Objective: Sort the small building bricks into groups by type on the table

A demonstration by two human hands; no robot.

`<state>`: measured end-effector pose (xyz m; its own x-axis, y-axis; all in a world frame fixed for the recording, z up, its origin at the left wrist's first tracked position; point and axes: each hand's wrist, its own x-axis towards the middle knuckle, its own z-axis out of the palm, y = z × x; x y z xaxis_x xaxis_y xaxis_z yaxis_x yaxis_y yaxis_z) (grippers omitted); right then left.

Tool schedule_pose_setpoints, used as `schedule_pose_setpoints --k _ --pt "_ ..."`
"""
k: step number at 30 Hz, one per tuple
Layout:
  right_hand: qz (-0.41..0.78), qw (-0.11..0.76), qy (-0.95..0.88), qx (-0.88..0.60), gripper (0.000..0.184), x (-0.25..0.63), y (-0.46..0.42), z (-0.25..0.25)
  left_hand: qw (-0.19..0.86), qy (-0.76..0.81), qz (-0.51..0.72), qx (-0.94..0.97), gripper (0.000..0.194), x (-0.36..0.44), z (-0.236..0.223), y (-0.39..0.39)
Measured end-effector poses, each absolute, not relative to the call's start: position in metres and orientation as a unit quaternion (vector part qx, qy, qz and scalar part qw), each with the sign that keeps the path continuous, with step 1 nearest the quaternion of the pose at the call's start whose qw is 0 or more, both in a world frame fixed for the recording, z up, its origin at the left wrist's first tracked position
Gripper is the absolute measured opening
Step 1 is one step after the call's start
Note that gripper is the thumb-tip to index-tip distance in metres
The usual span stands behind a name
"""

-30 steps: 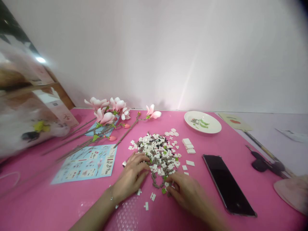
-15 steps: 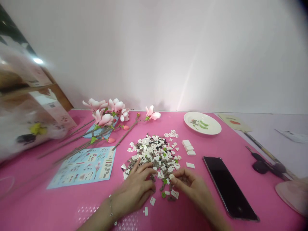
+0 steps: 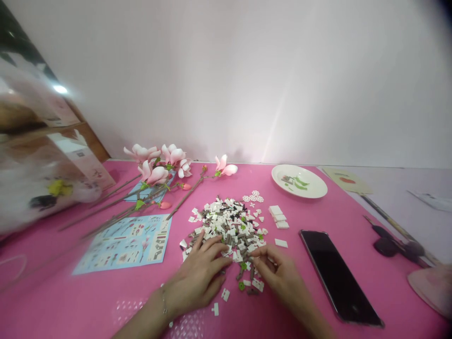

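A heap of small white, brown and green building pieces (image 3: 229,226) lies on the pink table (image 3: 318,216). My left hand (image 3: 199,275) rests at the heap's near left edge, fingers spread flat over the pieces. My right hand (image 3: 280,275) is at the near right edge, fingertips pinched among brown and white pieces; what they hold is too small to name. A few loose white pieces (image 3: 225,294) lie near my left wrist.
Pink flower branches (image 3: 158,176) and a blue instruction sheet (image 3: 129,242) lie at left. A white plate (image 3: 299,181) with green pieces is at the back right, a black phone (image 3: 337,275) at right, stacked white tiles (image 3: 278,216) by the heap, dark tools (image 3: 391,242) far right.
My left hand has spread its fingers further into the heap. My right hand has drawn in towards the pile's near edge and pinched. The view shifted slightly.
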<state>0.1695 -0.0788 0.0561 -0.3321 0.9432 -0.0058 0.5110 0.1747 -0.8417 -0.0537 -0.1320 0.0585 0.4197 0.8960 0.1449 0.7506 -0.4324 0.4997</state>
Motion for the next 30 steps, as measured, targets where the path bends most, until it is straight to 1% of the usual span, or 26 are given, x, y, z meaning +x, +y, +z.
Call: schedule_pose_setpoints --k 2,4,6,8,13,17,19,21,23,25,28,30 --pt "0.308 0.244 -0.776 -0.492 0.021 0.165 -0.083 0.055 0.178 0.496 0.194 0.827 0.032 -0.053 0.059 -0.132" --pt "0.234 0.213 -0.822 -0.474 0.026 0.161 -0.088 0.052 0.174 0.498 0.193 0.827 0.028 -0.053 0.059 -0.132" --pt "0.175 0.184 -0.849 -0.463 0.030 0.157 -0.092 0.052 0.170 0.504 0.198 0.824 0.024 -0.053 0.060 -0.132" --pt "0.136 0.166 -0.867 -0.450 0.029 0.153 -0.095 0.052 0.169 0.504 0.204 0.822 0.020 -0.053 0.060 -0.133" --pt "0.086 0.174 -0.878 -0.438 0.017 0.142 -0.096 0.054 0.157 0.500 0.233 0.819 0.018 -0.053 0.056 -0.132" --pt "0.043 0.190 -0.880 -0.432 0.004 0.135 -0.096 0.044 0.135 0.515 0.279 0.800 0.018 -0.055 0.051 -0.128" --pt "0.043 0.207 -0.881 -0.423 0.009 0.134 -0.096 0.037 0.127 0.523 0.295 0.789 0.019 -0.057 0.049 -0.126" --pt "0.070 0.227 -0.877 -0.417 0.015 0.135 -0.097 0.032 0.118 0.533 0.305 0.781 0.020 -0.058 0.047 -0.125" --pt "0.143 0.257 -0.861 -0.415 0.016 0.138 -0.097 0.030 0.106 0.541 0.309 0.775 0.019 -0.060 0.045 -0.124" --pt "0.277 0.294 -0.808 -0.428 0.017 0.142 -0.096 0.032 0.093 0.551 0.318 0.766 0.018 -0.063 0.043 -0.123" --pt "0.528 0.346 -0.634 -0.448 0.027 0.151 -0.088 0.039 0.081 0.563 0.338 0.750 0.017 -0.066 0.041 -0.121" --pt "0.634 0.386 -0.509 -0.436 0.032 0.160 -0.078 0.045 0.079 0.568 0.346 0.742 0.016 -0.068 0.039 -0.120"
